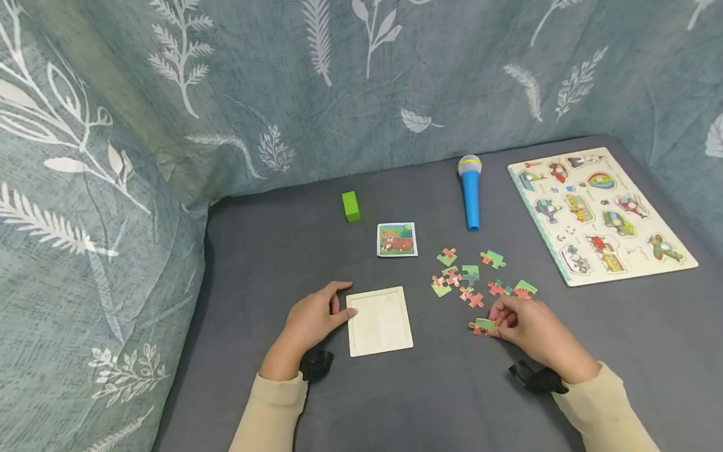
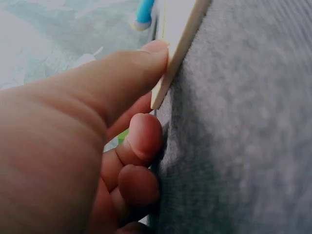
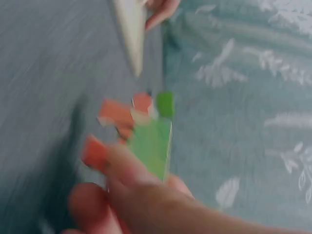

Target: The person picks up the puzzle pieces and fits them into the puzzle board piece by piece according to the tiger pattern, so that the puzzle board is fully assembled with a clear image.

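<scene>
My right hand (image 1: 522, 323) pinches a green and red jigsaw piece (image 1: 484, 324) between thumb and fingers. In the right wrist view the same piece (image 3: 151, 141) is blurred. On the left, my left hand (image 1: 313, 320) rests beside a square wooden puzzle frame (image 1: 380, 321), which has a raised rim and a bare inside. The thumb (image 2: 156, 51) touches the frame's left edge, while the index finger stretches past its far left corner. Several loose jigsaw pieces (image 1: 470, 274) lie scattered just beyond the right hand.
Beyond the frame lies a small picture card (image 1: 397, 240) with a brown animal. A green block (image 1: 351, 206) and a blue toy microphone (image 1: 471, 193) are at the back. A wooden vehicle puzzle board (image 1: 604, 216) occupies the far right. Patterned cloth (image 1: 339, 94) hangs behind the table.
</scene>
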Demonstrator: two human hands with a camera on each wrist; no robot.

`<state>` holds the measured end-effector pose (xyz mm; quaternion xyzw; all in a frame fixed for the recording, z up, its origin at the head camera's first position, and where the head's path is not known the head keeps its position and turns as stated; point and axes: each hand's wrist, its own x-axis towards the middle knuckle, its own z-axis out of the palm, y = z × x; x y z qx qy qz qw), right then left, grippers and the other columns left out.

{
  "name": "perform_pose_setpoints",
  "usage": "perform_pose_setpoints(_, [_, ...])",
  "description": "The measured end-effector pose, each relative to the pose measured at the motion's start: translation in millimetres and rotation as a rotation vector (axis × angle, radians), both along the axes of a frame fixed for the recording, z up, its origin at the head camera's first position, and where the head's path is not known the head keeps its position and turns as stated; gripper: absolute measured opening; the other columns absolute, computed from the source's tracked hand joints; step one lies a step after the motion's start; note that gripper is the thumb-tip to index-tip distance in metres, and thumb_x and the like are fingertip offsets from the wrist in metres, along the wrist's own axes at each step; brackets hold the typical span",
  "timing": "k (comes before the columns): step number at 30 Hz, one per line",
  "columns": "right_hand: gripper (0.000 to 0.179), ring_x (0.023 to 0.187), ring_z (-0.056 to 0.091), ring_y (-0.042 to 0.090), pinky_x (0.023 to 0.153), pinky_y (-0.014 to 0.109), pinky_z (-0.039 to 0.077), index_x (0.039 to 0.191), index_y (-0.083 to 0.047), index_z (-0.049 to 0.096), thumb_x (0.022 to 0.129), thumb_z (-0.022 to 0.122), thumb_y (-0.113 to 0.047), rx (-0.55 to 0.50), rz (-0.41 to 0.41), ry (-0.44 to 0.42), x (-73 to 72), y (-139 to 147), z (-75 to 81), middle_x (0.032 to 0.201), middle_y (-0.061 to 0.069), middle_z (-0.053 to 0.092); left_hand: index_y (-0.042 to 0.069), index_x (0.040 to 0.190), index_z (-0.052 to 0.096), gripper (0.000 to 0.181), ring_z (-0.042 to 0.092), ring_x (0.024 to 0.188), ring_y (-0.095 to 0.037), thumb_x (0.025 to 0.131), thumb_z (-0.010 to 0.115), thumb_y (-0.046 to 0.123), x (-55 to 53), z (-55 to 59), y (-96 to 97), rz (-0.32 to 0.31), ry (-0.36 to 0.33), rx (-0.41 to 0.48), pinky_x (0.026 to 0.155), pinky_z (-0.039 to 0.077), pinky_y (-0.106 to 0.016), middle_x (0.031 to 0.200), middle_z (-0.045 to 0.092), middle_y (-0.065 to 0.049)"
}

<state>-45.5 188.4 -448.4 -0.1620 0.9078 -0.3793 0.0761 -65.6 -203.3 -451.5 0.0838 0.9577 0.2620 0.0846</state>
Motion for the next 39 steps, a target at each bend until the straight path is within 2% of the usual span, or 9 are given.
perform_pose_setpoints(3, [0.023,0.069,0.062,0.008,0.063,0.027,0.052,0.087,-0.008,0.065,0.087,0.075,0.013,-0.127,0.032,-0.071,-8.6,-22,6.9,0.078,-0.004,0.065,0.016,0.134,0.07,0.046,0.043,0.055,-0.009,0.093,0.083,0.031,3.4,-0.8,-2.3,0.018,0.035,-0.008,0.054,0.035,-0.03,0.072,0.051,0.01])
perform_pose_setpoints(6, [0.017,0.068,0.063,0.011,0.063,0.028,0.052,0.092,-0.006,0.067,0.091,0.075,0.009,-0.198,0.03,-0.116,-16.7,-49,12.5,0.079,-0.002,0.067,0.018,0.129,0.073,0.04,0.042,0.055,-0.009,0.092,0.084,0.031,5.4,-2.9,-3.0,0.025,0.065,-0.007,0.054,0.035,-0.029,0.072,0.05,0.011])
perform_pose_setpoints(15, [0.013,0.072,0.06,0.011,0.067,0.03,0.051,0.09,-0.009,0.072,0.09,0.081,0.001,-0.155,0.128,-0.078,-35.1,-133,6.5,0.079,-0.004,0.065,0.019,0.121,0.076,0.033,0.04,0.055,-0.006,0.092,0.084,0.032,8.1,-6.8,-4.1,0.0,0.12,0.012,0.054,0.033,-0.027,0.073,0.05,0.013])
perform_pose_setpoints(23, [0.014,0.07,0.055,0.008,0.066,0.029,0.049,0.089,-0.01,0.074,0.089,0.083,0.0,-0.091,0.213,0.06,-34.0,-154,-3.3,0.077,-0.006,0.06,0.018,0.118,0.078,0.031,0.04,0.055,-0.004,0.091,0.085,0.03,9.1,-8.2,-2.5,-0.016,0.16,0.037,0.054,0.034,-0.027,0.073,0.05,0.013])
perform_pose_setpoints(26, [0.013,0.076,0.056,0.009,0.07,0.029,0.05,0.093,-0.011,0.079,0.09,0.081,0.001,-0.088,0.329,0.128,-36.4,-156,0.7,0.084,-0.007,0.06,0.018,0.118,0.077,0.031,0.039,0.054,-0.005,0.091,0.085,0.03,9.2,-8.2,-5.8,-0.018,0.163,0.032,0.054,0.034,-0.027,0.072,0.05,0.012])
perform_pose_setpoints(29, [0.016,0.085,0.056,0.013,0.077,0.03,0.052,0.097,-0.012,0.083,0.09,0.081,0.002,-0.02,0.451,0.259,-39.6,-161,6.1,0.093,-0.004,0.062,0.018,0.119,0.077,0.031,0.039,0.054,-0.005,0.091,0.085,0.031,8.0,-8.2,-7.3,-0.019,0.157,0.028,0.054,0.034,-0.027,0.073,0.05,0.012])
perform_pose_setpoints(32, [0.017,0.081,0.053,0.015,0.073,0.03,0.051,0.099,-0.012,0.084,0.087,0.085,0.0,0.104,0.446,0.383,-30.3,-167,9.1,0.091,-0.001,0.061,0.018,0.119,0.077,0.031,0.04,0.054,-0.006,0.091,0.085,0.031,8.3,-8.6,-6.8,-0.017,0.151,0.031,0.053,0.034,-0.027,0.072,0.05,0.012])
perform_pose_setpoints(36, [0.023,0.073,0.048,0.017,0.065,0.032,0.047,0.105,-0.014,0.083,0.083,0.091,-0.013,0.285,0.364,0.444,-0.7,-168,9.6,0.086,0.001,0.056,0.018,0.119,0.077,0.032,0.039,0.054,-0.005,0.092,0.084,0.032,8.9,-9.3,-4.9,-0.022,0.148,0.036,0.054,0.034,-0.027,0.072,0.05,0.012])
perform_pose_setpoints(39, [0.029,0.082,0.056,0.021,0.071,0.037,0.051,0.111,-0.015,0.082,0.085,0.091,-0.022,0.336,0.375,0.46,14.7,-165,8.5,0.096,0.004,0.063,0.019,0.119,0.077,0.031,0.039,0.054,-0.005,0.092,0.084,0.033,8.7,-9.2,-5.3,-0.022,0.149,0.033,0.054,0.034,-0.027,0.073,0.05,0.013])
